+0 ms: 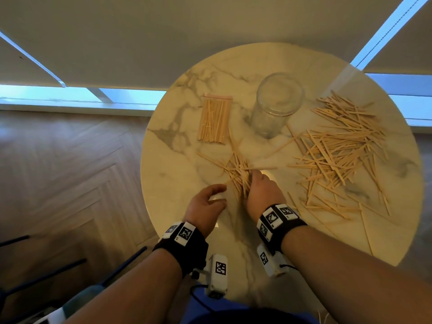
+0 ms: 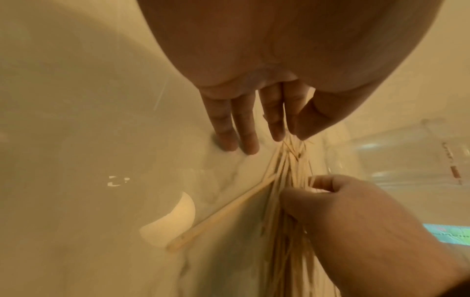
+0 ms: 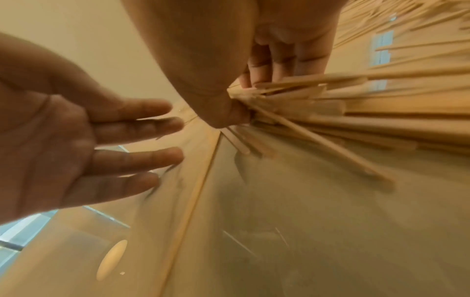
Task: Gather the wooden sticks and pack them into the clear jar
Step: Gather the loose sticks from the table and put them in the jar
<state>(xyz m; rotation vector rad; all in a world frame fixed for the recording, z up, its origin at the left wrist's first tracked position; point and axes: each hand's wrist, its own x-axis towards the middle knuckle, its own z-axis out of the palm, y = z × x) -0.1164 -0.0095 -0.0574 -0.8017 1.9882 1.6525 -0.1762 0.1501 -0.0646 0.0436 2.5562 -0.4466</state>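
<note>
A clear empty jar (image 1: pixel 278 104) stands upright at the table's far middle. My right hand (image 1: pixel 251 181) grips a fanned bundle of wooden sticks (image 1: pixel 238 171) on the marble just in front of me; in the right wrist view its fingers (image 3: pixel 257 66) and thumb curl round the bundle (image 3: pixel 330 104). My left hand (image 1: pixel 219 195) hovers just left of the bundle, fingers straight and spread (image 3: pixel 142 126), holding nothing. One loose stick (image 2: pixel 223 213) lies on the marble beside them. A large scattered pile of sticks (image 1: pixel 339 148) covers the table's right side.
A clear zip bag of sticks (image 1: pixel 214 119) lies left of the jar. The round marble table (image 1: pixel 177 160) ends close to my body and drops to a wooden floor (image 1: pixel 70 171) on the left. Stray sticks (image 1: pixel 367 230) reach the near right rim.
</note>
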